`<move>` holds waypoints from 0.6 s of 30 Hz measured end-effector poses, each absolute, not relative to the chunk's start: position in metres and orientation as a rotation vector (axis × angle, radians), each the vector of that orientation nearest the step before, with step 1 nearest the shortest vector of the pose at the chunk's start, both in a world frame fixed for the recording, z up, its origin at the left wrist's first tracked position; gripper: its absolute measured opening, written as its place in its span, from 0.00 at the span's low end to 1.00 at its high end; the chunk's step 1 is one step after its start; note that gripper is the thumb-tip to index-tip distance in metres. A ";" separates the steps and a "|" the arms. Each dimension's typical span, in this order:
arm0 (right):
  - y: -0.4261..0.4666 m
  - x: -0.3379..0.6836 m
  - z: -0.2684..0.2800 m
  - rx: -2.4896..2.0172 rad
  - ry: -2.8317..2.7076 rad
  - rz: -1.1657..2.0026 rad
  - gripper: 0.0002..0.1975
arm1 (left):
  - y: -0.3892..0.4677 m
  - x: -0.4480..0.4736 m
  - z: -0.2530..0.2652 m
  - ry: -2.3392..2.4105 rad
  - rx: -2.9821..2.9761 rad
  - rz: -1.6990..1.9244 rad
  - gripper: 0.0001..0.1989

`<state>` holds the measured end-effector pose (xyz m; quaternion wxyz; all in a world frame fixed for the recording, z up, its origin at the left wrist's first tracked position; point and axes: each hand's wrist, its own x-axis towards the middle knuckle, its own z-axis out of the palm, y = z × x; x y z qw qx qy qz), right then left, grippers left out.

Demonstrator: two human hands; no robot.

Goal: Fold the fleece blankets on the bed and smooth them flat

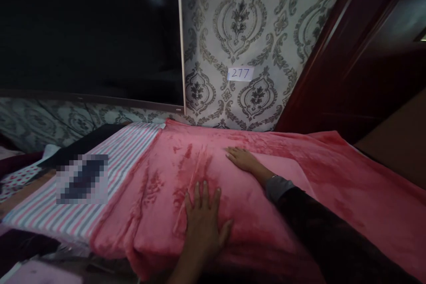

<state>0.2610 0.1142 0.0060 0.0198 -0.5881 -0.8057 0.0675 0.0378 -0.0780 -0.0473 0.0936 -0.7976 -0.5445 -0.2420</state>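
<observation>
A pink plush blanket [333,168] is spread over the surface in front of me, with a raised, folded-looking section in its middle. On the near left part of that section lies my left hand [203,222], palm down with its fingers spread. Farther back, my right hand [242,159] rests flat on the blanket, fingers stretched toward the left. Neither hand holds anything. Darker, brushed patches and creases mark the pile around both hands. What lies beneath the raised section is hidden.
Left of the blanket is a striped cloth [133,142] with a blurred-out dark item on it. A large black screen [89,31] hangs on the patterned wall [213,17], beside a paper label [240,73] reading 277. Dark red wooden panelling [333,71] stands at the right.
</observation>
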 end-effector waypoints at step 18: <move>0.078 0.171 0.025 -1.306 -2.866 0.235 0.36 | -0.081 0.037 -0.050 -1.689 -2.387 -0.692 0.44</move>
